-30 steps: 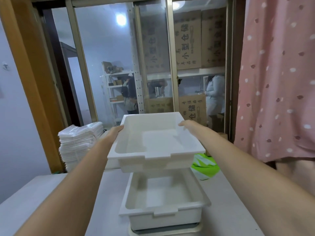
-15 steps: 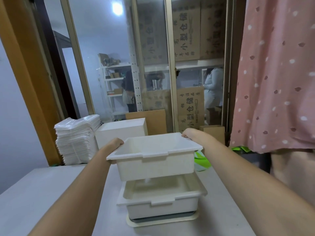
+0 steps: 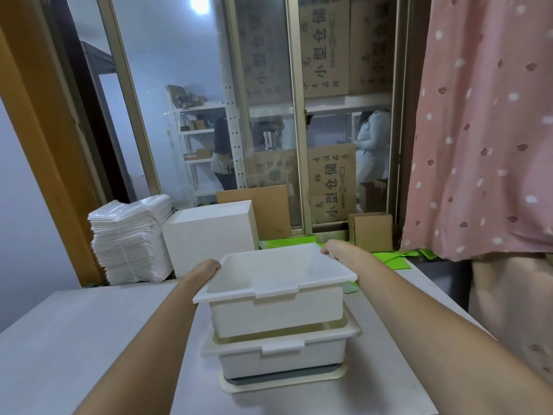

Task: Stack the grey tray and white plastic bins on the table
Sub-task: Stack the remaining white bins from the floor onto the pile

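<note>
I hold a white plastic bin [image 3: 276,310] by its two side rims, my left hand [image 3: 206,266] on the left rim and my right hand [image 3: 332,247] on the far right corner. Its base sits partly down inside a second white bin [image 3: 281,356] resting on the table [image 3: 74,339]. Under that lower bin lies a grey tray [image 3: 284,376] with a cream rim, only its front edge showing. The upper bin is slightly tilted and stands higher than the lower one's rim.
A tall pile of clear plastic bags [image 3: 130,241] and a white box [image 3: 209,238] stand at the table's back left. Green sheets [image 3: 392,259] and a small cardboard box [image 3: 372,232] lie behind. A pink dotted curtain [image 3: 484,130] hangs at the right.
The upper bin came down from well above the lower bin and now sits partly inside it. Both hands kept their hold and moved down with it.
</note>
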Tool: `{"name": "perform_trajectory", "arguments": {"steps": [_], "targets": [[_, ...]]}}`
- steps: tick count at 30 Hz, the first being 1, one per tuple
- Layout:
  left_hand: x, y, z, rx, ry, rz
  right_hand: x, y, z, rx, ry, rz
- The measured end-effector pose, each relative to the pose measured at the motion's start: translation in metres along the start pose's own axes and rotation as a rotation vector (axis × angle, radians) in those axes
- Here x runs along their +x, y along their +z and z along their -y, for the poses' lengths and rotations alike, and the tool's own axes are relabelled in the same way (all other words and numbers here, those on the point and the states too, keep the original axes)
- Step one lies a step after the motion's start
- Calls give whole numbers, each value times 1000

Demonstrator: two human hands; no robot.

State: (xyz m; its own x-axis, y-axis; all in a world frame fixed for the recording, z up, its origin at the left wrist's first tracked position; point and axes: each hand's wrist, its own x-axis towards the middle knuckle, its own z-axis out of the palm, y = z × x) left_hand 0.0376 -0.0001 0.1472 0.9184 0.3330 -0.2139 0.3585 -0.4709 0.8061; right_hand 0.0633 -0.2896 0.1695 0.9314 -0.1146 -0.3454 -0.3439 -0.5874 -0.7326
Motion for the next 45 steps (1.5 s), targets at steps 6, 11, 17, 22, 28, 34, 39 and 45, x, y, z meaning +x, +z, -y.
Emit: {"name": "perform_trajectory", "arguments": {"steps": [6, 11, 17, 22, 28, 34, 39, 45], "targets": [[5, 9, 12, -10, 1, -11, 8, 11, -3, 7, -1, -10], [7, 15, 20, -103, -5, -55, 17, 17, -14, 79, 31, -29], [13, 21, 33, -107, 82, -85, 24, 23, -27, 98, 11, -56], [13, 27, 52, -222, 98, -73, 29, 32, -36, -10, -15, -68], [11, 35, 57, -327, 122, -98, 42, 38, -51, 94, -92, -65], [13, 39, 61, -304, 155, -130, 40, 47, -60, 360, -109, -115], [13, 41, 66, -252, 178, -151, 41, 50, -65, 414, -150, -103], [11, 41, 62, 106, 248, -218, 30, 50, -67, 51, -249, -191]]}}
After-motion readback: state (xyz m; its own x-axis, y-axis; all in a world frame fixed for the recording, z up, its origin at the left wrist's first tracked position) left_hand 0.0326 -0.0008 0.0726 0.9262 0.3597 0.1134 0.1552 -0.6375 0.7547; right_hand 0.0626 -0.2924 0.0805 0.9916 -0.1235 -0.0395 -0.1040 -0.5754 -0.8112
